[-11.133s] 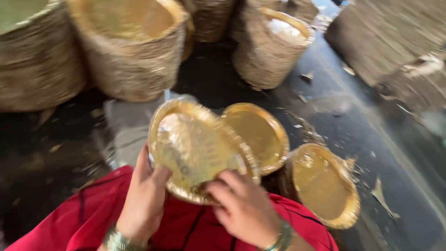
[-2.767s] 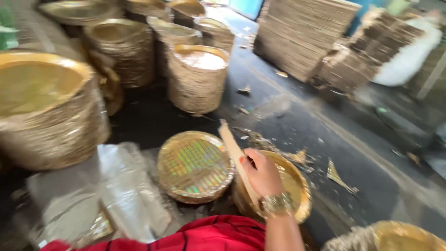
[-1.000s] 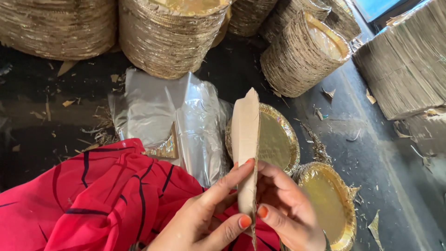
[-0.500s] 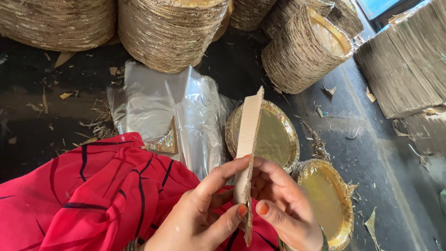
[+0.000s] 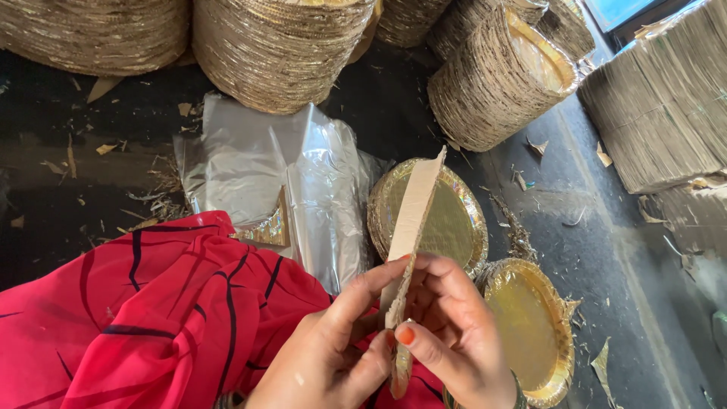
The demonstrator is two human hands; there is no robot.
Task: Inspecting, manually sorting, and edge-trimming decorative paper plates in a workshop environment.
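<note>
- The left hand (image 5: 333, 356) and the right hand (image 5: 447, 333) both pinch a thin plate (image 5: 413, 220) held edge-on, its brown cardboard back showing; fingers are closed on its lower rim, thumbs pressing in.
- The plate stands nearly upright, its tip pointing to about 1 o'clock, above the red cloth (image 5: 151, 318) over the lap.
- At 12 o'clock from the hands a gold plate stack (image 5: 454, 227) lies on the dark floor (image 5: 575, 235); a second gold plate (image 5: 530, 333) sits at 3 o'clock.
- Clear plastic bags (image 5: 257, 167) lie at 10 o'clock.
- Judged step: handling or checking a single plate; the next move calls for a steady rim grip and turning it flat.
</note>
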